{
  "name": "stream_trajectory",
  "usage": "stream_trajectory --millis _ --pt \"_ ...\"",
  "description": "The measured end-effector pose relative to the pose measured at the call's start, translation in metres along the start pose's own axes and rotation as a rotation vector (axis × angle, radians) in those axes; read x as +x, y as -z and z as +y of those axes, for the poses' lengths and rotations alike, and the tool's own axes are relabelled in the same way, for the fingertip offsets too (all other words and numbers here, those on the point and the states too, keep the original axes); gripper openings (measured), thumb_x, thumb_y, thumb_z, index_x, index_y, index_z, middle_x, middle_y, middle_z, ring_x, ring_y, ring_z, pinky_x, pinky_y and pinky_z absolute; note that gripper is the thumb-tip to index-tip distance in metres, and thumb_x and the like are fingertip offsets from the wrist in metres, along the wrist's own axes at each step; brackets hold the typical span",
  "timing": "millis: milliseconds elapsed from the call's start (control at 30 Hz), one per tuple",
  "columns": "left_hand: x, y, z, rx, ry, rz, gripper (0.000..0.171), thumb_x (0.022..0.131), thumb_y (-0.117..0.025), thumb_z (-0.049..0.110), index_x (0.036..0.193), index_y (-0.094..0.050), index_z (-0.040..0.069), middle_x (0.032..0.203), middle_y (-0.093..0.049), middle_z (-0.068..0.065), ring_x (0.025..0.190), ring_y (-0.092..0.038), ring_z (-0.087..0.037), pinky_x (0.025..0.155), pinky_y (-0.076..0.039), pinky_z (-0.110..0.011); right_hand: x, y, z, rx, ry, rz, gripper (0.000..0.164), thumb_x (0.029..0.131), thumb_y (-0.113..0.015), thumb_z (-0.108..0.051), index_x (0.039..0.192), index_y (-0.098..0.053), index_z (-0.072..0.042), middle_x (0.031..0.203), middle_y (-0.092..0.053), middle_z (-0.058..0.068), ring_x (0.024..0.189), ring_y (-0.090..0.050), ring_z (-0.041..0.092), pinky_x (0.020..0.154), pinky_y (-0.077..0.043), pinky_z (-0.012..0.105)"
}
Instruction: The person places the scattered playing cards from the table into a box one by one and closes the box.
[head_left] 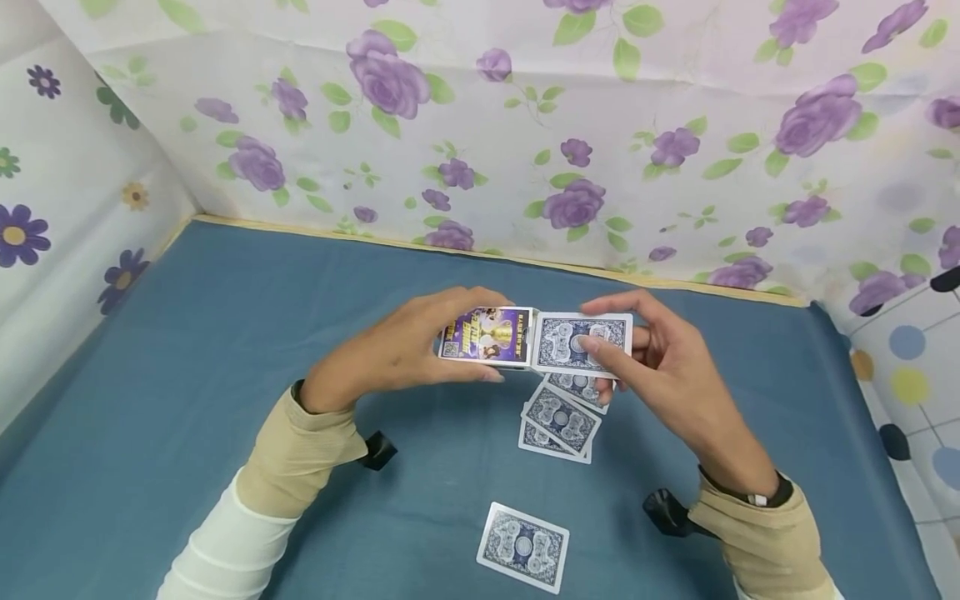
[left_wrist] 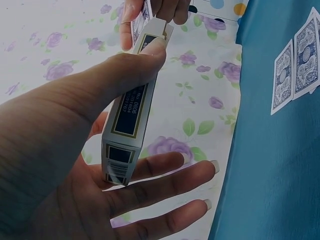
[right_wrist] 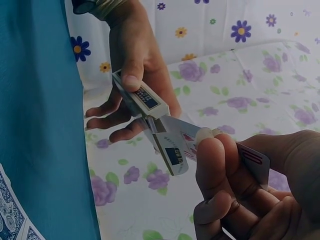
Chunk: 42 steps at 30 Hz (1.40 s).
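Left hand point(head_left: 408, 340) is gripping the box point(head_left: 487, 336) above the cloth point(head_left: 420, 500); right hand point(head_left: 671, 358) is pinching a card point(head_left: 558, 345) at the box's open end. Loose cards point(head_left: 561, 419) are lying on the cloth.

hands point(head_left: 401, 346): 2 | card box point(head_left: 491, 337): 1 | held card point(head_left: 558, 348): 1+ | overlapping cards point(head_left: 561, 418): 3 visible | lone card point(head_left: 523, 547): 1

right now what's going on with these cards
A person is handling playing cards. Their left hand holds an open card box, and their right hand pinches a card, back up, at its open end. Whether the card's edge is inside is hard to tell. On the blue cloth, overlapping cards lie back up, with a single card nearer the person.
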<state>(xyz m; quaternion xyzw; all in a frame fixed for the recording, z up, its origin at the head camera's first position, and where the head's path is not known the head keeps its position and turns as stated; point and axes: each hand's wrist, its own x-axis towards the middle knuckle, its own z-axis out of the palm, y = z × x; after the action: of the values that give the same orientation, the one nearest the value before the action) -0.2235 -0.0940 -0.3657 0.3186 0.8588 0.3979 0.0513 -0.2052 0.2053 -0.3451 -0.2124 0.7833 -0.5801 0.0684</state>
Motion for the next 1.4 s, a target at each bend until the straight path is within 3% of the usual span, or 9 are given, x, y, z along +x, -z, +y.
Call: stream_trajectory --millis 233,700,1400 --pt "0.0 0.001 0.001 0.004 0.0 -0.011 0.067 0.08 -0.075 0.052 0.14 -0.049 0.034 0.112 -0.056 0.013 0.084 -0.055 -0.008 0.071 -0.049 -0.031 0.002 -0.001 0.0 0.017 -0.01 -0.009 0.039 0.095 -0.065 -0.015 0.131 -0.055 -0.009 0.083 -0.071 0.019 0.053 -0.062 0.027 0.052 -0.053 0.033" --pt "0.002 0.001 0.005 0.009 -0.047 -0.004 0.064 0.081 -0.075 0.05 0.138 -0.05 0.035 0.111 -0.056 0.014 0.083 -0.054 -0.007 0.071 -0.049 -0.032 0.001 -0.002 0.005 0.006 -0.006 -0.016 0.04 0.095 -0.065 -0.016 0.132 -0.055 -0.008 0.078 -0.071 0.013 0.054 -0.064 0.026 0.054 -0.054 0.035" --pt "0.0 -0.001 0.005 0.023 -0.032 -0.016 0.066 0.08 -0.076 0.049 0.139 -0.05 0.033 0.105 -0.055 0.011 0.081 -0.053 -0.009 0.068 -0.05 -0.037 0.006 -0.013 0.013 0.018 0.014 -0.035 0.038 0.093 -0.068 -0.017 0.128 -0.056 -0.01 0.068 -0.067 0.013 0.05 -0.062 0.03 0.049 -0.053 0.039"
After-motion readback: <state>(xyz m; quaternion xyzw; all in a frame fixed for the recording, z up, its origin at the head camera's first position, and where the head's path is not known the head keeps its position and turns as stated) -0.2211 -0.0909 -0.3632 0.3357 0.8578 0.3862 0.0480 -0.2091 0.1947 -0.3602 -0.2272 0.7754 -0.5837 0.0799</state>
